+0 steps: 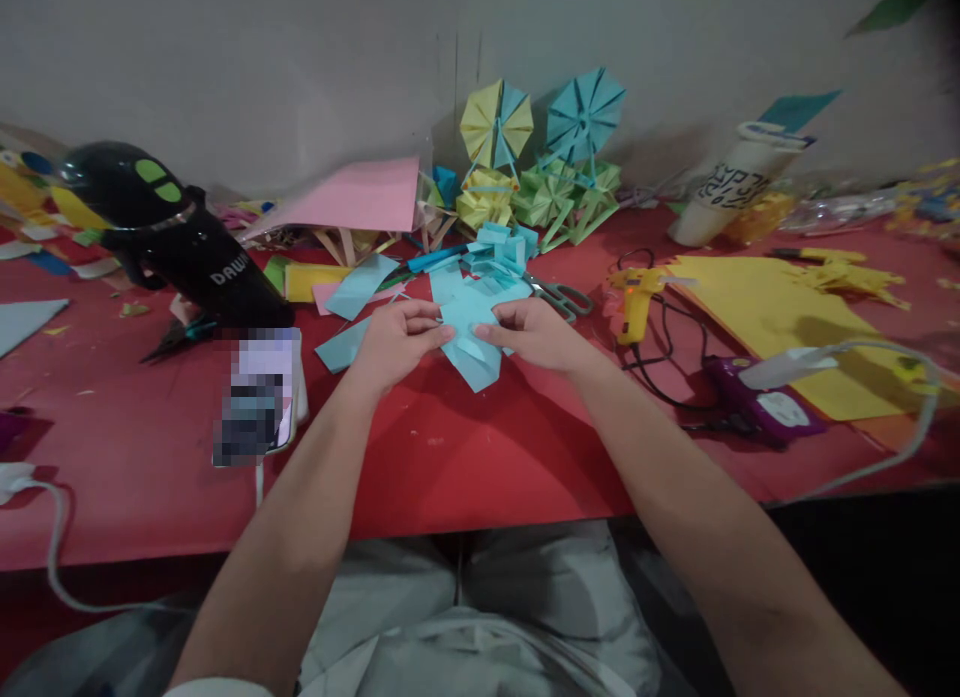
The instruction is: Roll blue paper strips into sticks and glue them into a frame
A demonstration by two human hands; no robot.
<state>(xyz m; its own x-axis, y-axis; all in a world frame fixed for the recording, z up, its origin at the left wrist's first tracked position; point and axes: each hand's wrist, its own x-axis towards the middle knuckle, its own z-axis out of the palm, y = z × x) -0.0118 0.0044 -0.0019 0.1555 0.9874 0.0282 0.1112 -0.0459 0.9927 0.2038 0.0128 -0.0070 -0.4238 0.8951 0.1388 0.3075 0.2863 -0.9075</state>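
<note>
Between my two hands is a folded piece of light blue paper [474, 329], held just above the red table. My left hand [401, 342] pinches its left side, with the thumb lying on the front. On the opposite side my right hand [536, 332] grips it between thumb and bent fingers. Behind it lies a pile of blue paper pieces [501, 245], and a blue strip [341, 347] rests beside my left hand. Scissors [566, 299] with grey handles lie past my right hand, their blades partly covered by paper.
A yellow glue gun [634, 302] with a black cord stands at right, near yellow sheets [750, 317] and a purple power socket [772, 407]. At left are a phone [259, 397] and a black bottle [202, 247]. Paper wheel models [496, 127] stand against the wall.
</note>
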